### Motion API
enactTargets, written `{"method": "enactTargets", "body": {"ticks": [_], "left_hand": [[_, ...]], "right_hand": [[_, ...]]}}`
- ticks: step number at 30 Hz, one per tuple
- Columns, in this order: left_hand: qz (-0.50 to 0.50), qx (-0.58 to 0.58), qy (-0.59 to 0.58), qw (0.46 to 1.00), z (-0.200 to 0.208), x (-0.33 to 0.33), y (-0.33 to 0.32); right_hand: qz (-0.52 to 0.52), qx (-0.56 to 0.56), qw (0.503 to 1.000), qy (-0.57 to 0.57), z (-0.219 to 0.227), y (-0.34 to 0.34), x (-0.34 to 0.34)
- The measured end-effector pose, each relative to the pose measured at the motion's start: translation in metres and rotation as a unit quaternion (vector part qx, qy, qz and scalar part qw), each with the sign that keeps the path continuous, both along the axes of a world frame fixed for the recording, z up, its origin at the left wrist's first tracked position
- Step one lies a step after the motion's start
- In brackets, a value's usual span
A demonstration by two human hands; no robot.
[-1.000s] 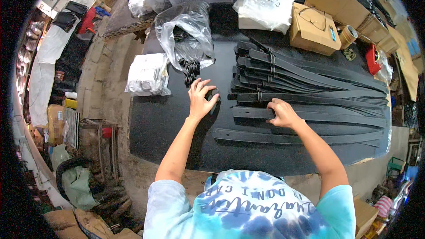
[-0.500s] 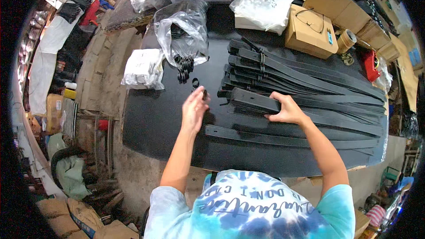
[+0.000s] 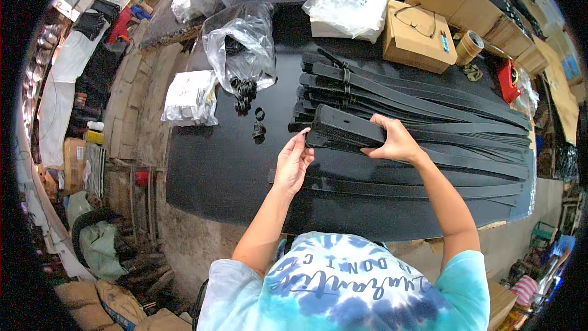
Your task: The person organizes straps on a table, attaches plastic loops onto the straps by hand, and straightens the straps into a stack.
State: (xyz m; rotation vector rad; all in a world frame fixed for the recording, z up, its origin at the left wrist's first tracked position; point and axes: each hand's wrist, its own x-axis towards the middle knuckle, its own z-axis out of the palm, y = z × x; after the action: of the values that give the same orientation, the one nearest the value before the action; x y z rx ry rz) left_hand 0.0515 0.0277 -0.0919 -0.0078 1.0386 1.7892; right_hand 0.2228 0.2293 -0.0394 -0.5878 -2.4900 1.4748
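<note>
My right hand [image 3: 395, 141] is closed round a thick stack of black straps [image 3: 346, 124], thumb in front and fingers over the top. The straps look like belts, with a slot near the end. At the stack's left end my left hand [image 3: 294, 160] pinches a small black loop [image 3: 309, 140], partly hidden by the fingertips. More black loops [image 3: 259, 129] lie on the table to the left, and others [image 3: 244, 95] spill from a clear plastic bag [image 3: 254, 43]. Behind the held stack lie bundled black straps [image 3: 324, 79], tied near their ends.
One strap [image 3: 416, 191] lies along the near side of the black table [image 3: 214, 171]. A white packet [image 3: 191, 98] sits at the left. Along the back are a white plastic-wrapped pack [image 3: 349, 9], a cardboard box [image 3: 416, 43] with glasses on it, a tape roll [image 3: 470, 48] and a red tool [image 3: 507, 83].
My left hand has moved right and nearer, from beside the loose loops to the stack's end. The stack's left end is raised and tilted more, still in my right hand.
</note>
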Motion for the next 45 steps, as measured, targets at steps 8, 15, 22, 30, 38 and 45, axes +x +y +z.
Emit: {"method": "enactTargets", "body": {"ticks": [8, 15, 22, 30, 38, 45], "left_hand": [[0.008, -0.012, 0.04, 0.999, -0.006, -0.011, -0.007], [-0.074, -0.069, 0.047, 0.994, 0.004, -0.01, 0.001], [-0.125, -0.061, -0.013, 0.99, 0.001, 0.039, 0.014], [-0.087, -0.161, 0.338, 0.923, 0.013, -0.105, -0.008], [-0.057, -0.457, 0.701, 0.544, -0.041, -0.153, 0.031], [-0.07, -0.385, 0.737, 0.551, -0.059, -0.164, 0.018]], "right_hand": [[0.017, 0.029, 0.999, -0.019, 0.002, -0.001, -0.002], [0.032, -0.007, 0.999, -0.036, 0.002, 0.002, 0.003], [0.035, -0.035, 0.998, -0.023, -0.006, -0.013, 0.002], [0.003, -0.01, 1.0, -0.014, -0.007, -0.008, 0.004], [-0.007, -0.003, 1.0, -0.023, -0.007, -0.003, 0.004], [-0.005, -0.013, 1.0, 0.005, -0.004, 0.002, 0.004]]}}
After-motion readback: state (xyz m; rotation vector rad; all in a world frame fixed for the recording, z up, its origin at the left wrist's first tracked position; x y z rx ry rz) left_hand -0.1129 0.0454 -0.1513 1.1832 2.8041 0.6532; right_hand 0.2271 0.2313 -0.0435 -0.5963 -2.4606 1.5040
